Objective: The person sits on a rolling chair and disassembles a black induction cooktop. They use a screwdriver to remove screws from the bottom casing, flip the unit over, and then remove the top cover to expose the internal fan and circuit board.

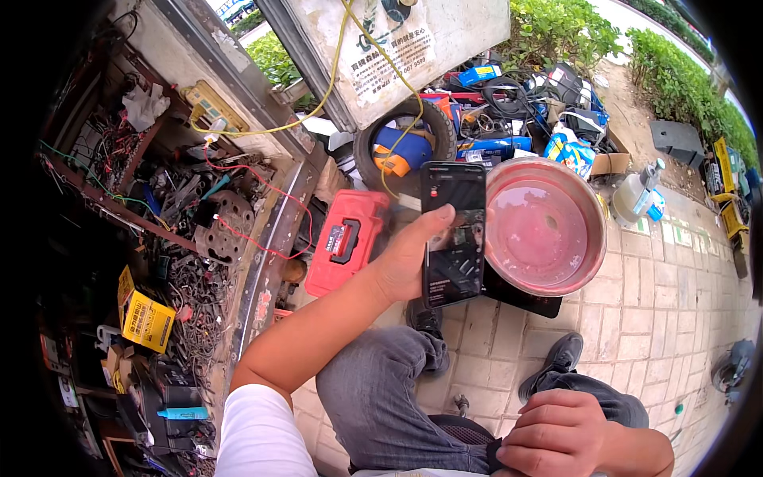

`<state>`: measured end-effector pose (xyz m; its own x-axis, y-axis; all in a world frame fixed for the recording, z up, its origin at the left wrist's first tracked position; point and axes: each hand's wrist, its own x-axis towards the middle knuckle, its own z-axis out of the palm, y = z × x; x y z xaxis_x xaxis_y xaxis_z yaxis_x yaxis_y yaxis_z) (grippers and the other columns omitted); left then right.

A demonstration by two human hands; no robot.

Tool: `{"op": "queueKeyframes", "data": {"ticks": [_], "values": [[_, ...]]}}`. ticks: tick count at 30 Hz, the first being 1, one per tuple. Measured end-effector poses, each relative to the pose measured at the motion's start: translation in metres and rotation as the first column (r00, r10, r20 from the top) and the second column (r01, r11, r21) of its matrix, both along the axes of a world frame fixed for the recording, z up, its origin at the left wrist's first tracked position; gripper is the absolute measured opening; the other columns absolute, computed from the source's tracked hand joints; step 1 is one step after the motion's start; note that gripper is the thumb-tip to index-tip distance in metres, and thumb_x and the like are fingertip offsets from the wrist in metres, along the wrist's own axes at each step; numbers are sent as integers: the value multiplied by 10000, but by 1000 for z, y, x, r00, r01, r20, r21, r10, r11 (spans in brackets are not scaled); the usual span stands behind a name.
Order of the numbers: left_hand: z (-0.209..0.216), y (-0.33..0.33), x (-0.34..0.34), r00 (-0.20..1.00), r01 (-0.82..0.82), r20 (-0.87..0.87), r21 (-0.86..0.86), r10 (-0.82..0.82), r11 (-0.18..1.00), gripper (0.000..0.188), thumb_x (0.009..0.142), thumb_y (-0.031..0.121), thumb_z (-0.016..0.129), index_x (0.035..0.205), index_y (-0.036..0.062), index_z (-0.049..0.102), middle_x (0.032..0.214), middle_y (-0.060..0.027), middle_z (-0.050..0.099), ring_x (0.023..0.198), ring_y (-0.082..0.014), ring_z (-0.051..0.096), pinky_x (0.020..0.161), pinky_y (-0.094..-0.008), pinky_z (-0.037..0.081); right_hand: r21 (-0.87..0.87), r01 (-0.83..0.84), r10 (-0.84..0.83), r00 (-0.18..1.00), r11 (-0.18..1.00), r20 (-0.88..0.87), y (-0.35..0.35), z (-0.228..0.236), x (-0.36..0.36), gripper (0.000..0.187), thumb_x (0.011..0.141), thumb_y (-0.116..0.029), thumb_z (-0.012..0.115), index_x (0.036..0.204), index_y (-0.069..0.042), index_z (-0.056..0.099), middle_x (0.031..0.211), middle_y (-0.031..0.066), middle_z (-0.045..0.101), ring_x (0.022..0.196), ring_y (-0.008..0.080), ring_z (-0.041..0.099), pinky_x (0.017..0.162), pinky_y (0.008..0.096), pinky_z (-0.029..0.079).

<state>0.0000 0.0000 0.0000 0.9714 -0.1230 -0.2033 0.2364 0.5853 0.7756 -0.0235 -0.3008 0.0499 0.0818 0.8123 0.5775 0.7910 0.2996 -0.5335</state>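
Observation:
My left hand [407,256] is closed around a black smartphone [456,266], holding it upright with the thumb over its lit, dark screen. Over my lap, my right hand [556,429] is curled, its fingertips tucked down by a dark edge; whatever lies under the fingers is hidden. Just right of the phone is a round basin [547,226] with reddish walls and cloudy liquid in it. Left of the phone, a red toolbox [340,238] with a black handle lies on the ground near my left forearm.
Beyond the phone, a black tire [366,151] stands beside a heap of boxes and cables [509,111]. A spray bottle [638,195] is right of the basin. Tangled parts and a yellow box [149,322] fill shelves at left. Yellow and red cords hang near the doorway.

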Motion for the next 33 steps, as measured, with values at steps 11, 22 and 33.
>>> {"op": "queueKeyframes", "data": {"ticks": [11, 22, 33], "values": [[-141, 198, -43, 709, -641, -205, 212, 675, 738, 438, 944, 431, 559, 1072, 20, 638, 921, -90, 691, 817, -233, 684, 729, -369, 565, -92, 609, -613, 790, 788, -15, -43, 7, 74, 327, 854, -316, 691, 734, -31, 583, 654, 72, 600, 610, 218, 580, 579, 316, 467], [-259, 310, -60, 726, -424, -365, 431, 583, 797, 329, 958, 337, 582, 1112, 49, 616, 933, -73, 707, 821, -215, 695, 735, -389, 569, -401, 827, -916, 390, 393, -93, -101, -82, 172, 132, 855, -55, 651, 741, 3, 614, 668, 78, 615, 616, 154, 563, 591, 273, 427], [-252, 170, 49, 925, -138, 79, 981, 371, 136, 342, 848, 224, 697, 1034, -60, 657, 913, -171, 682, 822, -252, 673, 750, -334, 524, -440, 682, -703, 696, 584, 145, -47, -64, 197, 151, 689, -69, 739, 779, -29, 624, 694, 95, 607, 587, 255, 569, 531, 350, 432]]}}
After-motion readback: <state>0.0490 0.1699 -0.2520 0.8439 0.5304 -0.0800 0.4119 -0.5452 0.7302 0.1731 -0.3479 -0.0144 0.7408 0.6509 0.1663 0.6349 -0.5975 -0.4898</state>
